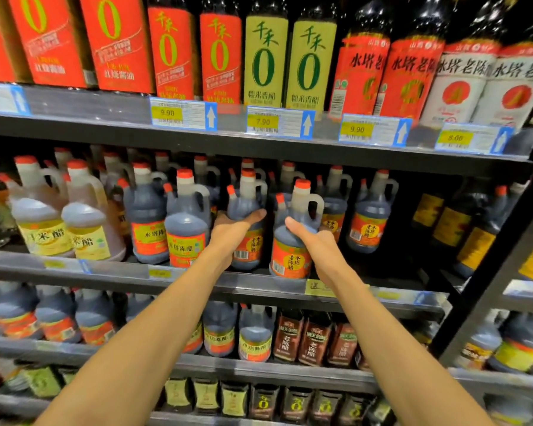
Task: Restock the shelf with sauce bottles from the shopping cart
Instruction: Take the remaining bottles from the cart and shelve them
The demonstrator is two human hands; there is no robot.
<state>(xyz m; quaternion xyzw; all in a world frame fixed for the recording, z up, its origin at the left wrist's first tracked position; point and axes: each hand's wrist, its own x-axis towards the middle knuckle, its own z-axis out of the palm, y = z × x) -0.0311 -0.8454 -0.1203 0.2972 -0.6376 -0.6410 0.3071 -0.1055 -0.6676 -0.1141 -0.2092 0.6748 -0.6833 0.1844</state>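
Note:
Both my arms reach out to the middle shelf [259, 279]. My left hand [233, 230] grips a dark vinegar jug [246, 207] with a red cap and an orange label, thumb across its shoulder. My right hand [314, 241] holds a second dark jug [293, 250] of the same kind by its right side, thumb on its shoulder. Both jugs stand upright at the shelf's front edge, close together. More jugs of the same sort stand to the left [185, 222] and behind. The shopping cart is out of view.
Pale rice-vinegar jugs [86, 222] fill the left of this shelf. A dark gap lies right of my right hand, before a further jug [370, 219]. Tall bottles with red and green labels line the shelf above [265, 63]. Lower shelves hold more bottles [253, 336].

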